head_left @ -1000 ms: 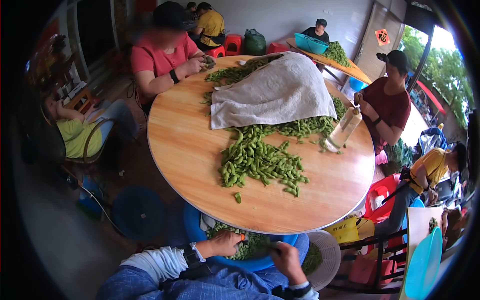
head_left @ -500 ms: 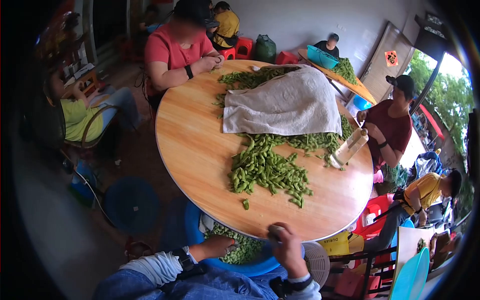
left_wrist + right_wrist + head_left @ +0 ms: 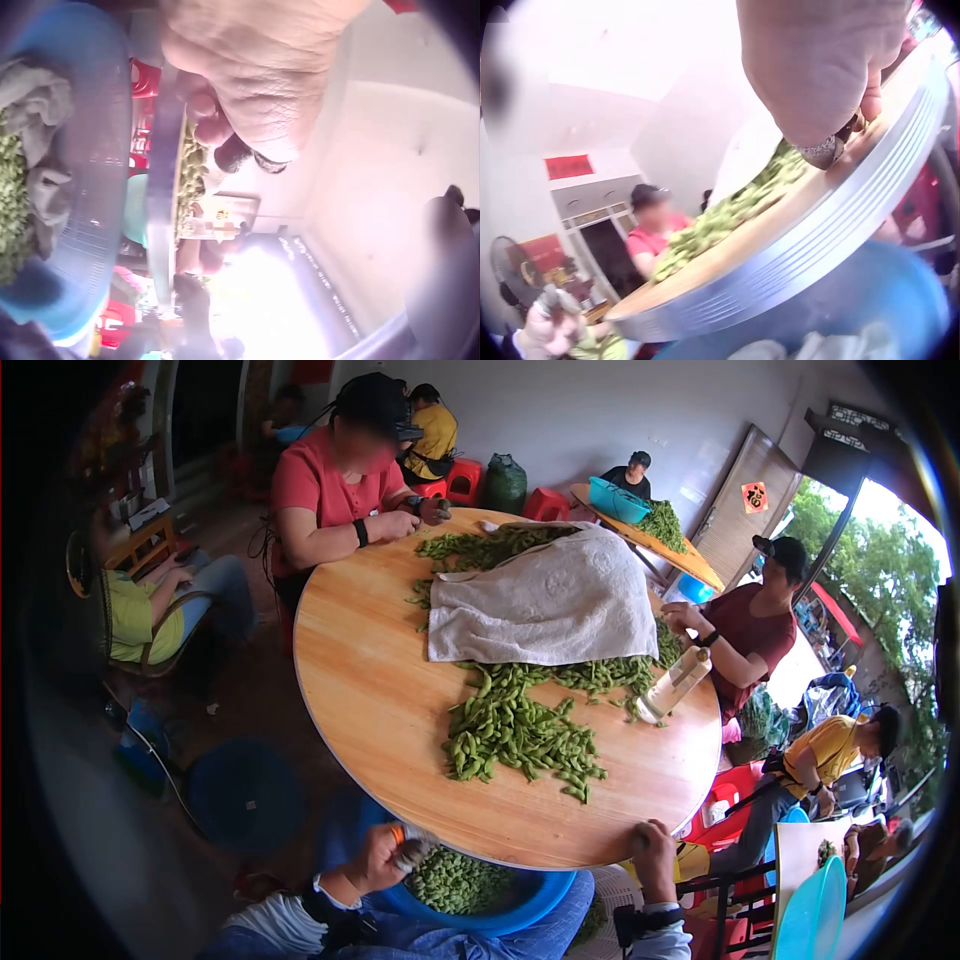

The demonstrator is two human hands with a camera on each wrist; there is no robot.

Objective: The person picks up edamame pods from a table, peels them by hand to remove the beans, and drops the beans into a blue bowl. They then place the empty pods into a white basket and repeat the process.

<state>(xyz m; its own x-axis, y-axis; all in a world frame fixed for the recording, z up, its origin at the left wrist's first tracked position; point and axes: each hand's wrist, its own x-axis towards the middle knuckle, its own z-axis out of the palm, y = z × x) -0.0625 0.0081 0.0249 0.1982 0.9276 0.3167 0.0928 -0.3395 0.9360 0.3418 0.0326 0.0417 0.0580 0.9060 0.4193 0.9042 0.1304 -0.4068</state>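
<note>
My left hand [image 3: 380, 857] is raised over the left rim of a blue tub [image 3: 545, 905], its fingers bent. It wears an orange band and dark grey fingertip covers [image 3: 232, 154]. Shelled green beans [image 3: 460, 880] fill the bottom of the tub. My right hand [image 3: 655, 855] rests at the front right edge of the round wooden table [image 3: 380, 730], fingers bent downward, with a dark, rough cover [image 3: 821, 152] on its thumb. I cannot tell whether either hand holds a pod. Beyond them lies a pile of green soybean pods [image 3: 515, 730].
A pale towel [image 3: 540, 600] covers more pods. A clear bottle [image 3: 675, 685] leans near the table's right side, beside a seated person in dark red [image 3: 755, 625]. Another in pink [image 3: 325, 500] sits at the far left. A white basket [image 3: 605, 920] stands right of the tub.
My left hand has risen from the beans to the tub's rim. My right hand has moved right along the table edge. The lone pod in front of the pile is gone. The head view has shifted.
</note>
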